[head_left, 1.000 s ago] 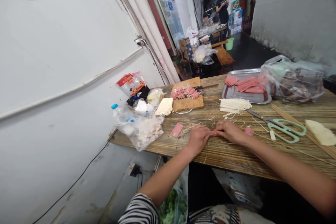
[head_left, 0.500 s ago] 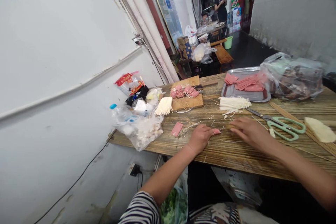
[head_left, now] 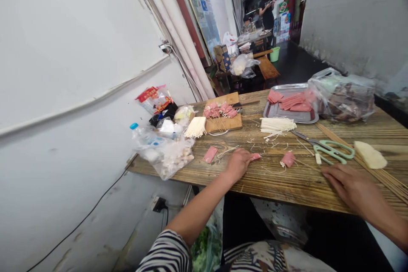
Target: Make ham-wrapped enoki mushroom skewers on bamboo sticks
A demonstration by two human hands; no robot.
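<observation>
My left hand (head_left: 238, 164) is closed on a small pink meat roll (head_left: 255, 157) with mushroom ends poking out, low on the table. Further right, my right hand (head_left: 352, 183) pinches the end of a thin wooden skewer (head_left: 305, 164). At the skewer's other end sits a second pink roll (head_left: 288, 159) with pale mushroom tips. A flat pink meat slice (head_left: 210, 154) lies left of my left hand. Beyond both hands rests a bunch of enoki mushrooms (head_left: 278, 125). Green-handled scissors (head_left: 333, 149) lie just beyond my right hand.
At the back, a metal tray (head_left: 270, 112) holds pink slices beside a bagged dark item (head_left: 346, 97). Finished skewers (head_left: 219, 110) lie on a wooden board (head_left: 231, 123), near another enoki bunch (head_left: 195, 127). Plastic bags (head_left: 168, 153) crowd the left end. Loose skewers (head_left: 387, 181) lie right.
My right hand has moved right and toward me, and a skewered roll now shows at the end of its skewer. My left hand stays at its roll. The view has shifted slightly.
</observation>
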